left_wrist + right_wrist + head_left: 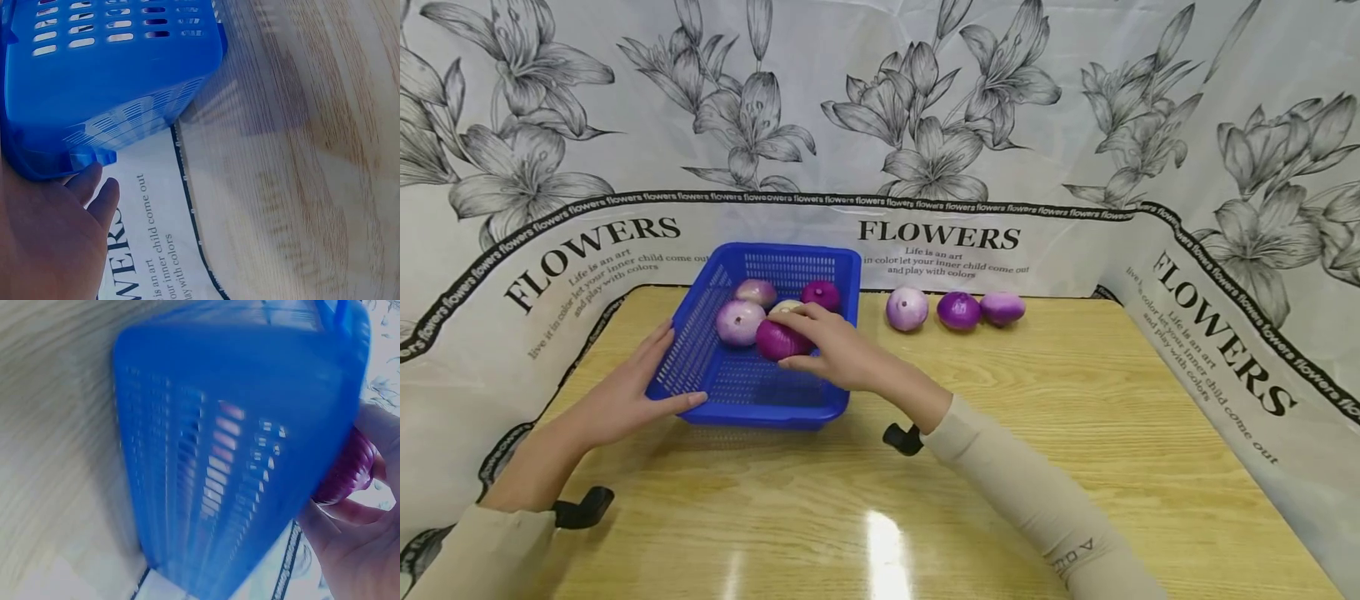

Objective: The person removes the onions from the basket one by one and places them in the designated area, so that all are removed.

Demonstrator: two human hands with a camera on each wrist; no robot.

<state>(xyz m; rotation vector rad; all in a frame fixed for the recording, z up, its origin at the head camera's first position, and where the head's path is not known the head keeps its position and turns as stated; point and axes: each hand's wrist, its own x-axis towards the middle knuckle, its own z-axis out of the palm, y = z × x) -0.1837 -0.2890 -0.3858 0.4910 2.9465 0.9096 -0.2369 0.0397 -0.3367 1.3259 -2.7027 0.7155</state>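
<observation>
A blue perforated basket [760,414] stands at the left of the table. My right hand [829,348] reaches over its right side and grips a dark purple onion [781,340] inside it; the right wrist view shows this onion [351,470] between the fingers of the hand [359,540]. Several other onions lie at the basket's far end, among them a pale one [740,322]. My left hand [628,392] rests on the basket's left rim with its fingers spread. In the left wrist view the hand [59,231] touches the basket's edge [44,165].
Three onions lie in a row at the table's back edge, a pale one [907,309], a dark one [958,311] and a flatter purple one [1003,308]. A white flower-printed cloth [940,250] surrounds the wooden table [1045,400] at the back and sides.
</observation>
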